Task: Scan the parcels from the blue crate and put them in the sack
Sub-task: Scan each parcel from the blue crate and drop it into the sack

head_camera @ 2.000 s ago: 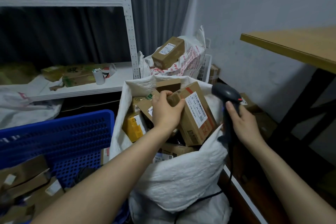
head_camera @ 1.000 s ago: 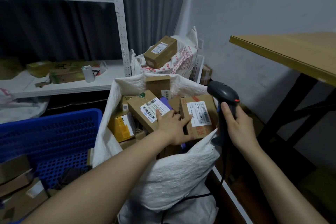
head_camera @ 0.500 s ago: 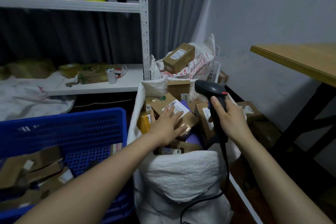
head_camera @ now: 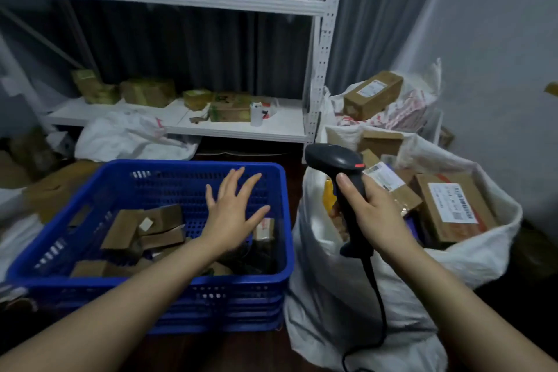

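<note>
Blue plastic crate (head_camera: 211, 302) sits on the dark floor. Inside it, toward its left and middle, lie several small brown cardboard parcels (head_camera: 142, 226), some with white labels. Over the crate's right half the left hand (head_camera: 232, 211) hovers palm down with fingers spread and straight, holding nothing. Behind the crate stands a white shelf (head_camera: 181, 124) carrying more boxes. Just right of the crate, the right hand (head_camera: 371, 214) is wrapped round the handle of a black barcode scanner (head_camera: 332, 157), whose head is turned toward the crate and whose cable hangs down. Just beside the crate's right wall stands the white woven sack (head_camera: 347, 296), open at the top and filled with brown labelled boxes (head_camera: 453, 208). Further back and right of the crate, 1 long box (head_camera: 373, 93) lies on another white bag.
</note>
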